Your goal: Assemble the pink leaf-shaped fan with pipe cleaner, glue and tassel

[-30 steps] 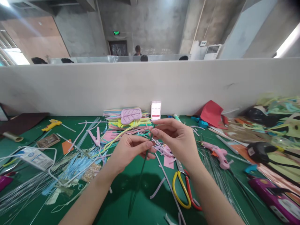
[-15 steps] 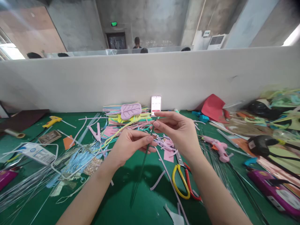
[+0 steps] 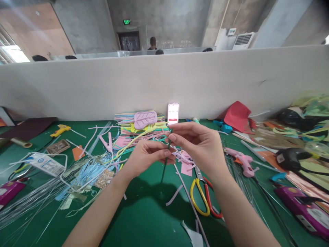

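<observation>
Between my hands is a thin dark green stem [image 3: 163,171], tilted, its lower end pointing down toward the table. My left hand [image 3: 150,154] pinches it partway along between thumb and fingers. Higher up, my right hand [image 3: 196,142] closes thumb and forefinger on its upper end; whatever is at that tip is too small to make out. Behind my hands lie a lilac leaf-shaped piece [image 3: 145,119] and a pile of coloured strips [image 3: 123,118]. Scissors [image 3: 199,195] with one yellow and one red handle rest under my right forearm.
A phone [image 3: 173,114] leans on the white partition [image 3: 164,82]. To the right are a pink glue gun [image 3: 243,161] and a purple device [image 3: 300,206]. Leftward lie a yellow glue gun [image 3: 60,130], blue strands [image 3: 88,175] and thin wires [image 3: 31,209]. People's heads show beyond the partition.
The stem now looks shorter and more upright below my left hand. Both hands keep their pinch on it, and the whole view has shifted slightly.
</observation>
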Motion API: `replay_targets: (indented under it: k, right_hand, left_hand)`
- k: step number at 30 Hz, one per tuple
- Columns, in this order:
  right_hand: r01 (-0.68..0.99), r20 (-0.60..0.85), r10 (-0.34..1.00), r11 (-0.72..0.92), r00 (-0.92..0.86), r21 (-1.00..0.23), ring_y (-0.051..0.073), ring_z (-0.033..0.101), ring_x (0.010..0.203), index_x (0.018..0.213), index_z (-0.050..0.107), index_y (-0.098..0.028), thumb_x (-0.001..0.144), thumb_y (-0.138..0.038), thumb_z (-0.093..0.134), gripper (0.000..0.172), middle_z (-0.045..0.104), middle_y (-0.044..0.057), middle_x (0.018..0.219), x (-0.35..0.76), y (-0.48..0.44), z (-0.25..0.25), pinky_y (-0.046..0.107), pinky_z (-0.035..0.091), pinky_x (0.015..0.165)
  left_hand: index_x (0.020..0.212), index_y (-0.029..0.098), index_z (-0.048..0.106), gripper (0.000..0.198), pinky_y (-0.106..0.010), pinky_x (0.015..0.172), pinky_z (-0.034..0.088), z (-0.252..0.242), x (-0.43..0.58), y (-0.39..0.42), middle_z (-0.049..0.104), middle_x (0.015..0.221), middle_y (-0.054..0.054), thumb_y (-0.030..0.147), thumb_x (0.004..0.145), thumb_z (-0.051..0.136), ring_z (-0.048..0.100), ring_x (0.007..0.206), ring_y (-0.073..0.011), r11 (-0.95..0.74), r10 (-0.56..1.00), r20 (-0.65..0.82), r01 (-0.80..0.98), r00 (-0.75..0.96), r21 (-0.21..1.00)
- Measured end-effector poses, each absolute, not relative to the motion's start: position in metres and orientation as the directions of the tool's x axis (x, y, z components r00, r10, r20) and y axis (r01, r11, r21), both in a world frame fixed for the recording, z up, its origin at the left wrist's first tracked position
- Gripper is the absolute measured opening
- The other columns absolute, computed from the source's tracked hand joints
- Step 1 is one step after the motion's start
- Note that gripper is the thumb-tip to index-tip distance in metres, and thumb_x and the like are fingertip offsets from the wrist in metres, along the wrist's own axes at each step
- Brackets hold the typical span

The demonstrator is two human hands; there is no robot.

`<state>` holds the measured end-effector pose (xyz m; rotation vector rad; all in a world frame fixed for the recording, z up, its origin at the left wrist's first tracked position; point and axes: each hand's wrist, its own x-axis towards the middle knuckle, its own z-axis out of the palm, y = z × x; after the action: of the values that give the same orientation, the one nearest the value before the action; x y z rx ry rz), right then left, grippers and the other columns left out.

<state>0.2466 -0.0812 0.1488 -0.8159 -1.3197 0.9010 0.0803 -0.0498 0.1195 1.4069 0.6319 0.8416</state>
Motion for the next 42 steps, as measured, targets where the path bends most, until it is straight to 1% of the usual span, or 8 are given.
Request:
replay_targets:
  k: [4,8,13,17,25,30,35,42]
  right_hand:
    - [-0.072,0.45,0.893,0.45,0.014,-0.89,0.013,0.073,0.074,0.089,0.071,-0.019,0.074,-0.019,0.076,0.016,0.076,0.001,0.08,0.247,-0.083,0.149,0.022,0.061,0.069]
    - [-0.062,0.419,0.908,0.419,0.006,-0.906,0.014,0.073,0.073,0.094,0.07,-0.019,0.074,-0.022,0.075,0.02,0.076,0.001,0.08,0.247,-0.084,0.15,0.023,0.061,0.066]
    - [-0.019,0.417,0.908,0.418,0.04,-0.908,0.014,0.072,0.068,0.08,0.069,-0.017,0.073,-0.025,0.076,0.013,0.075,0.002,0.074,0.246,-0.084,0.152,0.023,0.06,0.063]
    - [-0.009,0.423,0.906,0.423,0.039,-0.906,0.013,0.071,0.066,0.081,0.069,-0.017,0.073,-0.024,0.076,0.012,0.075,0.001,0.074,0.246,-0.084,0.151,0.022,0.059,0.06]
    - [-0.103,0.4,0.916,0.399,0.012,-0.911,0.013,0.07,0.067,0.082,0.067,-0.017,0.074,-0.025,0.075,0.014,0.074,0.002,0.075,0.246,-0.088,0.152,0.024,0.06,0.062]
    - [-0.187,0.313,0.942,0.331,0.118,-0.925,0.012,0.069,0.061,0.082,0.067,-0.016,0.072,-0.03,0.077,0.02,0.073,0.001,0.07,0.249,-0.075,0.147,0.024,0.06,0.061]
    - [-0.259,0.208,0.965,0.243,0.157,-0.935,0.012,0.069,0.064,0.08,0.068,-0.016,0.066,-0.031,0.081,0.024,0.072,0.001,0.068,0.257,-0.059,0.136,0.023,0.059,0.063]
    - [-0.24,0.158,0.979,0.186,0.128,-0.953,0.014,0.07,0.069,0.083,0.068,-0.015,0.064,-0.036,0.083,0.031,0.074,0.004,0.075,0.26,-0.046,0.122,0.026,0.06,0.069]
  left_hand:
    - [0.08,0.017,0.076,0.008,-0.022,0.067,0.058,0.121,0.077,-0.049,0.077,0.078,-0.003,0.024,0.078,0.073,0.073,0.071,-0.0155,-0.035,0.798,0.088,-0.1,0.597,0.994]
    - [0.08,0.018,0.076,0.007,-0.023,0.068,0.059,0.122,0.077,-0.049,0.077,0.077,-0.002,0.025,0.078,0.073,0.073,0.071,-0.0154,-0.041,0.797,0.091,-0.097,0.597,0.994]
    - [0.075,0.018,0.075,0.008,-0.027,0.069,0.06,0.12,0.079,-0.049,0.076,0.077,-0.001,0.026,0.077,0.074,0.072,0.073,-0.0164,-0.055,0.802,0.098,-0.091,0.589,0.994]
    - [0.076,0.018,0.074,0.007,-0.026,0.069,0.059,0.12,0.079,-0.05,0.075,0.076,-0.001,0.025,0.078,0.074,0.072,0.072,-0.0162,-0.061,0.807,0.101,-0.089,0.582,0.994]
    - [0.073,0.014,0.072,0.012,-0.021,0.06,0.057,0.131,0.078,-0.057,0.072,0.067,-0.001,0.025,0.079,0.072,0.07,0.059,-0.0125,-0.114,0.81,0.149,-0.096,0.567,0.989]
    - [0.081,0.013,0.071,0.016,-0.02,0.053,0.056,0.134,0.082,-0.062,0.074,0.072,-0.003,0.029,0.079,0.072,0.07,0.057,-0.0131,-0.003,0.833,0.041,-0.07,0.552,0.998]
    - [0.089,0.012,0.07,0.026,-0.023,0.056,0.057,0.125,0.089,-0.058,0.076,0.08,-0.009,0.035,0.077,0.073,0.072,0.063,-0.0165,0.089,0.849,-0.064,-0.023,0.525,0.996]
    - [0.091,0.011,0.069,0.03,-0.022,0.057,0.057,0.114,0.093,-0.053,0.076,0.086,-0.01,0.038,0.077,0.073,0.072,0.064,-0.0166,0.098,0.867,-0.08,-0.01,0.492,0.995]
